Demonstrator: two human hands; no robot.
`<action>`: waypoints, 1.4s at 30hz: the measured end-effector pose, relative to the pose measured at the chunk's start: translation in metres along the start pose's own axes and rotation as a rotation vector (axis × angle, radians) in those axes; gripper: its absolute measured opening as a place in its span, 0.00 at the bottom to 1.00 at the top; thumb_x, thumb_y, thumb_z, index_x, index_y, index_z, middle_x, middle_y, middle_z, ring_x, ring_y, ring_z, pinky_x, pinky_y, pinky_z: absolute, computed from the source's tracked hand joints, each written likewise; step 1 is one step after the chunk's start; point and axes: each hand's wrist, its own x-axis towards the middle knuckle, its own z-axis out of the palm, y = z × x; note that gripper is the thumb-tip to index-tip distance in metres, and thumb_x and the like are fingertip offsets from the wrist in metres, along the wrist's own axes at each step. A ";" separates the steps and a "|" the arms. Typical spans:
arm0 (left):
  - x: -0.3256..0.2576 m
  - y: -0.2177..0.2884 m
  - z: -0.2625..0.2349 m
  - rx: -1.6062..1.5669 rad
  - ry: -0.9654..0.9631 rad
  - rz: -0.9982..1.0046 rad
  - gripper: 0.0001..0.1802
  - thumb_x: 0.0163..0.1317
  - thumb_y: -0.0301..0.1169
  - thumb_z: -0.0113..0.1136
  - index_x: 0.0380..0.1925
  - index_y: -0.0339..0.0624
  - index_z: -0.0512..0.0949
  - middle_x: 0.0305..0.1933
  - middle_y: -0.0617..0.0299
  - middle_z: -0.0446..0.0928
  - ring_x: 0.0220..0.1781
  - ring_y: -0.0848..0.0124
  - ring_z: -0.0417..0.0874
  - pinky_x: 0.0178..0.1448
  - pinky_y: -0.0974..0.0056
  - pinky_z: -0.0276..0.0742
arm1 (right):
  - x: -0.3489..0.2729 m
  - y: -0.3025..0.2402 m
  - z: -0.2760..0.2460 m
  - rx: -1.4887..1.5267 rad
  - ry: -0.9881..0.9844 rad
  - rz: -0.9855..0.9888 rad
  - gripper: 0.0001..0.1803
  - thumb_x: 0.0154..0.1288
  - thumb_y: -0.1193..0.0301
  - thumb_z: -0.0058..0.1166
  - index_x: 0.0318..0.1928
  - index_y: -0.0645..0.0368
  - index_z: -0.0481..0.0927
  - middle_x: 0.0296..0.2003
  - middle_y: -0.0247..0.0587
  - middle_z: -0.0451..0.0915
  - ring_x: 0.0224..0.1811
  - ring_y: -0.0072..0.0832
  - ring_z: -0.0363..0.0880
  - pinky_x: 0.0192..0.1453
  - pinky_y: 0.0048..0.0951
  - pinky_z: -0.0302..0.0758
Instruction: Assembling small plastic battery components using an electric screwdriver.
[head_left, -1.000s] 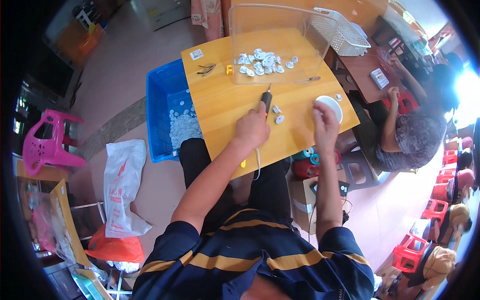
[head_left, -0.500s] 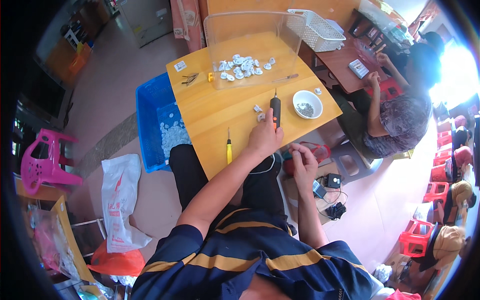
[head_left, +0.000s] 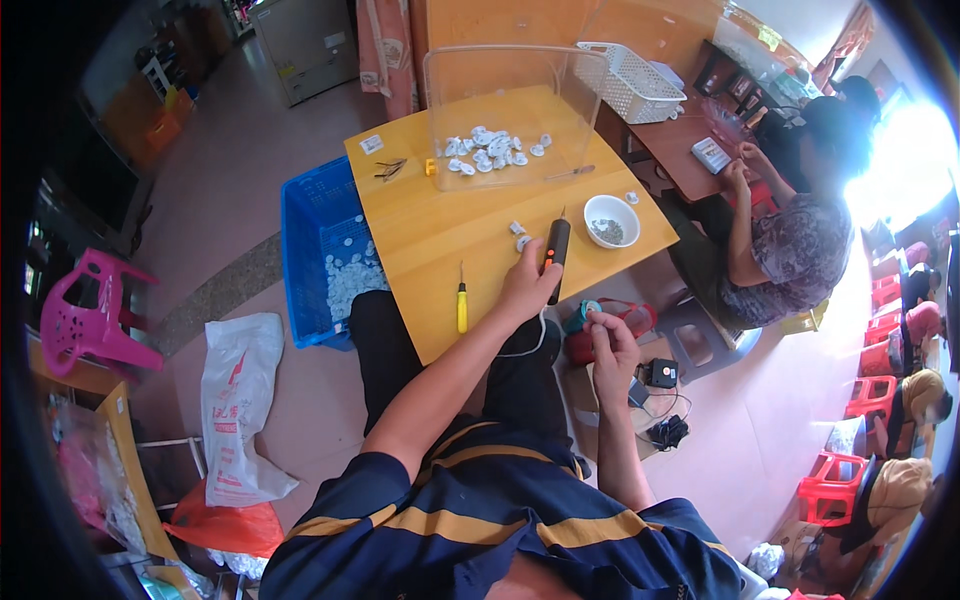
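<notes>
Wooden and pale yellow, a small square table (head_left: 440, 235) fills the middle of the frame, set on a pinkish tiled floor (head_left: 250, 200). Nearest the lower edge, the person's right hand (head_left: 612, 350) hangs below the table's near corner, fingers pinched together on something too small to make out, just above a black plug and cord (head_left: 660, 375) on the floor. A little higher, the left hand (head_left: 527, 285) rests at the table's front edge, closed around a black electric screwdriver (head_left: 555, 248) that stands tilted, tip up. Left of it a yellow-handled screwdriver (head_left: 461, 300) lies near the edge. Two small white parts (head_left: 519, 236) sit just beside the black tool, and a white bowl (head_left: 611, 220) holding grey bits stands to its right. Farther back, a heap of white parts (head_left: 490, 150) lies against a clear plastic screen (head_left: 500, 80). A blue crate (head_left: 315, 220) with more white pieces stands at the table's left. At the upper right, another person (head_left: 790, 240) sits at a second table.
</notes>
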 end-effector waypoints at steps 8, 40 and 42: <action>-0.080 0.028 -0.102 -0.812 -0.147 -0.001 0.30 0.67 0.29 0.53 0.69 0.38 0.61 0.44 0.59 0.76 0.31 0.74 0.79 0.33 0.67 0.79 | 0.036 0.022 0.052 -0.312 -0.108 -0.233 0.10 0.69 0.76 0.58 0.48 0.64 0.83 0.38 0.43 0.84 0.39 0.24 0.83 0.44 0.24 0.78; -0.130 -0.047 -0.156 -0.888 0.095 -0.010 0.24 0.66 0.30 0.64 0.58 0.36 0.66 0.35 0.64 0.74 0.26 0.76 0.78 0.31 0.70 0.75 | 0.183 -0.009 0.200 -1.183 -0.589 -0.326 0.13 0.63 0.59 0.61 0.38 0.55 0.83 0.32 0.47 0.86 0.37 0.46 0.86 0.42 0.47 0.81; -0.132 -0.048 -0.155 -0.894 0.123 0.000 0.24 0.66 0.30 0.63 0.58 0.36 0.66 0.35 0.64 0.74 0.26 0.76 0.78 0.31 0.70 0.75 | 0.177 0.004 0.226 -1.142 -0.613 -0.352 0.13 0.62 0.59 0.61 0.39 0.55 0.83 0.31 0.46 0.87 0.38 0.46 0.86 0.42 0.46 0.81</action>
